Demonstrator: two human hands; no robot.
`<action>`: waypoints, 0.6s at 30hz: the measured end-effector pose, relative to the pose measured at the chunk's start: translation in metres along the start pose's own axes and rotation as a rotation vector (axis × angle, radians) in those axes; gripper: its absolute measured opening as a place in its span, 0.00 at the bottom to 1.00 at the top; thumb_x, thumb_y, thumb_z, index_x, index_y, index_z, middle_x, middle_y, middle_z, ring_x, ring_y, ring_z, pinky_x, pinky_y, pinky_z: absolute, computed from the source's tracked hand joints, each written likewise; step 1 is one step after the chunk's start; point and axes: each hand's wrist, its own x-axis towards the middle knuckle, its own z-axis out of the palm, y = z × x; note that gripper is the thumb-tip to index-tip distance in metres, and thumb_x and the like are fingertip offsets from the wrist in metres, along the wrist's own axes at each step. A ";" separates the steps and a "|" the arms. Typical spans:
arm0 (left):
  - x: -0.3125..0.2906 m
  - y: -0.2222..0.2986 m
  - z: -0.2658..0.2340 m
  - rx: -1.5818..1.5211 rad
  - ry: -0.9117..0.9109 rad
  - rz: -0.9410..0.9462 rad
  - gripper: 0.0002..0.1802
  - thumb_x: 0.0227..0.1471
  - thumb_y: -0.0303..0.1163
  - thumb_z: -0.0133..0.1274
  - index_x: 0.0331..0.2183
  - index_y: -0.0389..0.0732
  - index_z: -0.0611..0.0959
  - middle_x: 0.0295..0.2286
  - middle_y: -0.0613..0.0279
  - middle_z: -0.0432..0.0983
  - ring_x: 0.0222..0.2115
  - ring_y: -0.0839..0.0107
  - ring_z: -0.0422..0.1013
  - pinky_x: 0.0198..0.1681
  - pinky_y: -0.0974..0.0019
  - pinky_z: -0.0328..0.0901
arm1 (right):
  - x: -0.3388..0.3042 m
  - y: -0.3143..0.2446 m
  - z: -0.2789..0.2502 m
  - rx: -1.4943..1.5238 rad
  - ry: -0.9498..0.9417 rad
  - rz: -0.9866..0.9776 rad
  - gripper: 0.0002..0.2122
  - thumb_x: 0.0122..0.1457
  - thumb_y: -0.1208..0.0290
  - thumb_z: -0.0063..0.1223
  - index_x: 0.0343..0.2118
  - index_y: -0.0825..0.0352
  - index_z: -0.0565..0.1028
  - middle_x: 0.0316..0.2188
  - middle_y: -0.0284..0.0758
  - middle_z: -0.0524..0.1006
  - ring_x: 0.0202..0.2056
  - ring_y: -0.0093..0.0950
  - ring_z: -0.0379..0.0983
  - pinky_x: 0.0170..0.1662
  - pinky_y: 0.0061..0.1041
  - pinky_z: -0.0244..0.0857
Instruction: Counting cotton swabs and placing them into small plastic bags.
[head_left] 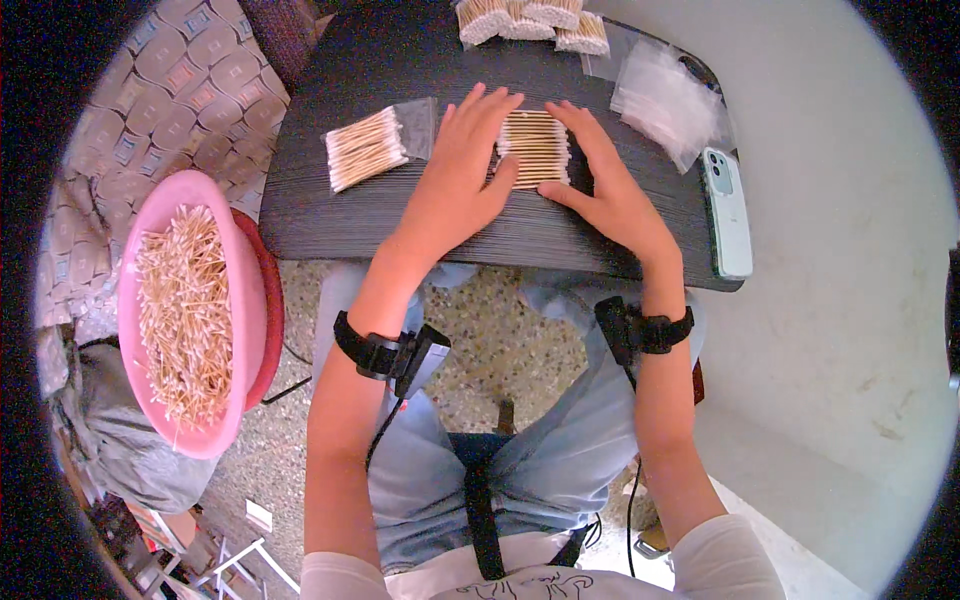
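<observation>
A neat row of cotton swabs [533, 148] lies side by side on the dark table, between my two hands. My left hand [462, 170] rests along the row's left ends, fingers stretched out and thumb against the lower left part. Across from it, my right hand [612, 195] has its fingers reaching the upper right corner and its thumb at the lower edge. Both hands are open and touch the row's sides without lifting it. To the left lies a clear plastic bag [416, 125], with a bundle of cotton swabs [364, 149] partly inside.
Several filled swab packs [530, 20] sit at the table's [330, 225] far edge. Clear empty bags [668, 105] lie at the far right, above a pale phone [728, 215]. A pink basin [250, 330] of loose swabs stands left of the table. A wall [840, 200] rises at right.
</observation>
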 end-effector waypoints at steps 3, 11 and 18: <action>0.001 -0.002 0.012 -0.021 0.038 -0.048 0.28 0.54 0.32 0.46 0.57 0.38 0.63 0.56 0.44 0.59 0.60 0.47 0.49 0.63 0.48 0.41 | 0.006 0.002 0.003 0.128 0.056 0.055 0.28 0.57 0.71 0.53 0.61 0.66 0.57 0.61 0.42 0.58 0.64 0.36 0.49 0.65 0.32 0.43; 0.012 -0.002 0.045 0.646 -0.080 -0.064 0.29 0.61 0.42 0.37 0.55 0.30 0.65 0.58 0.46 0.56 0.61 0.53 0.51 0.63 0.51 0.44 | 0.013 0.006 0.036 -0.413 0.142 0.066 0.22 0.60 0.75 0.38 0.58 0.72 0.59 0.60 0.47 0.59 0.61 0.42 0.54 0.64 0.42 0.43; 0.016 -0.013 0.042 0.645 -0.034 0.027 0.33 0.60 0.49 0.36 0.55 0.30 0.67 0.58 0.46 0.58 0.61 0.58 0.51 0.63 0.51 0.42 | 0.012 0.006 0.035 -0.445 0.089 0.110 0.23 0.60 0.72 0.37 0.59 0.71 0.58 0.63 0.45 0.55 0.64 0.39 0.49 0.64 0.45 0.39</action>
